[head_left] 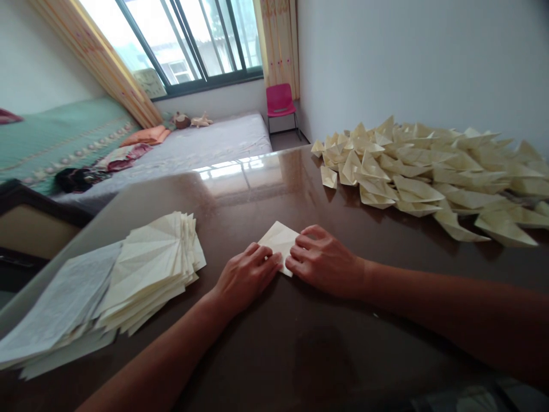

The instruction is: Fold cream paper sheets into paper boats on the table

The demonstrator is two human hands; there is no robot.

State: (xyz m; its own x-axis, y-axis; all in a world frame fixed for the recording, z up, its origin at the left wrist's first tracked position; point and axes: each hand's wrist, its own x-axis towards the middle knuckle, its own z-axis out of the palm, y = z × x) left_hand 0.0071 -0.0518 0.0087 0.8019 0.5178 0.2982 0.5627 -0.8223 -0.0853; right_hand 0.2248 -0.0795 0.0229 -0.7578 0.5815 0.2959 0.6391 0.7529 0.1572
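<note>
A small folded sheet of cream paper (278, 233) lies on the brown tabletop in front of me, one corner pointing away. My left hand (249, 272) rests on its left side, fingers bent and pressed onto the paper. From the right, my right hand (323, 262) grips the opposite side with curled fingers. The two hands nearly meet over the paper's near half and cover part of it. To the left sits a stack of creased cream sheets (150, 257), partly on top of printed grey sheets (64, 303).
A large heap of folded paper boats (412, 166) covers the table's far right, against the wall. One small folded piece (329, 177) stands at the heap's left edge. Beyond the glossy table (240, 200) are a bed (227, 134) and a pink chair (281, 100).
</note>
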